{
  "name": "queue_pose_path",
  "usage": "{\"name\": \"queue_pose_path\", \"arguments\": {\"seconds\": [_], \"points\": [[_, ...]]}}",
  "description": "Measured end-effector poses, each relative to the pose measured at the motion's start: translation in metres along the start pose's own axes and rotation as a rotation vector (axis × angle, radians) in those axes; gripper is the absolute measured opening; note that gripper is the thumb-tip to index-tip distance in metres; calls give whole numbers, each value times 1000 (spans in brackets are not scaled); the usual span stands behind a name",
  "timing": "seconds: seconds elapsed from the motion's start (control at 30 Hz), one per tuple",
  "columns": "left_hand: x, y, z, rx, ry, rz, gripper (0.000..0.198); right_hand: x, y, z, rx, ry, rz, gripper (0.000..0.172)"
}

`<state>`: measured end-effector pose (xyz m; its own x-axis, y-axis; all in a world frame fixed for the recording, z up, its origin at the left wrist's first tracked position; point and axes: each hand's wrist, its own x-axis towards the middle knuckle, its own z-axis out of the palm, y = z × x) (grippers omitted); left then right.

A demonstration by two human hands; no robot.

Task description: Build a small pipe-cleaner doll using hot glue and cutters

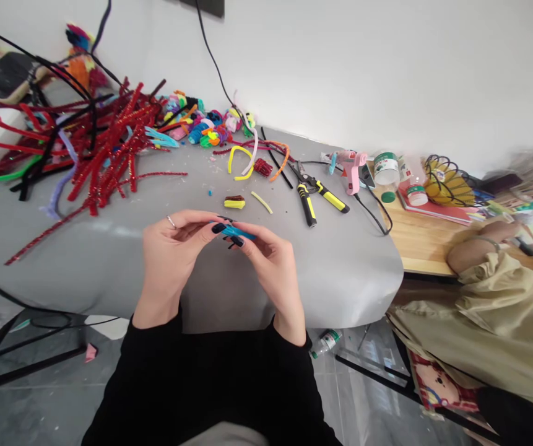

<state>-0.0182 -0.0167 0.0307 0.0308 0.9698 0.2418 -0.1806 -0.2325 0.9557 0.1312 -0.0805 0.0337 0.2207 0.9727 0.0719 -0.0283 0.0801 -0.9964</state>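
Your left hand (pixel 171 248) and right hand (pixel 270 266) meet in front of you, just above the near edge of the grey table (pixel 108 248). Between them sits a short blue pipe-cleaner piece (pixel 239 233). It lies nearly level, tilted a little down to the right, and it spans the small gap between your two sets of fingertips.

Your left grip is closed on its left end, with the dark-nailed thumb pressed against it and the fingers curled over the top. Your right grip is pinched on its right end, and the piece shows just above those fingers. Only the middle of the blue piece is visible; both ends are hidden in the grips.

Farther back on the table, a small yellow and dark bundle (pixel 234 202) lies well apart from your hands. The yellow-handled cutters (pixel 315 198) and a pink glue gun (pixel 350 167) lie to the right. A heap of red pipe cleaners (pixel 108 142) spreads to the left. Another person's arm (pixel 480 244) rests on the wooden table at the far right.
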Motion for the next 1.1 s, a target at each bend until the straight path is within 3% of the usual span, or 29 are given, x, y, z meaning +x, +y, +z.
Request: {"name": "queue_pose_path", "arguments": {"seconds": [0.27,0.67,0.9,1.1], "points": [[-1,0,1,-24,-30,83,12,-1,3,3,-65,14,-36,19],[0,0,-2,-43,-43,52,23,-2,-2,2,-299,-35,-294,25],[1,5,-1,-18,-139,-23,38,-3,-2,5,-319,-12,-302,25],[3,0,-3,-59,-139,4,32,-3,-3,5,-305,-38,-312,26]]}}
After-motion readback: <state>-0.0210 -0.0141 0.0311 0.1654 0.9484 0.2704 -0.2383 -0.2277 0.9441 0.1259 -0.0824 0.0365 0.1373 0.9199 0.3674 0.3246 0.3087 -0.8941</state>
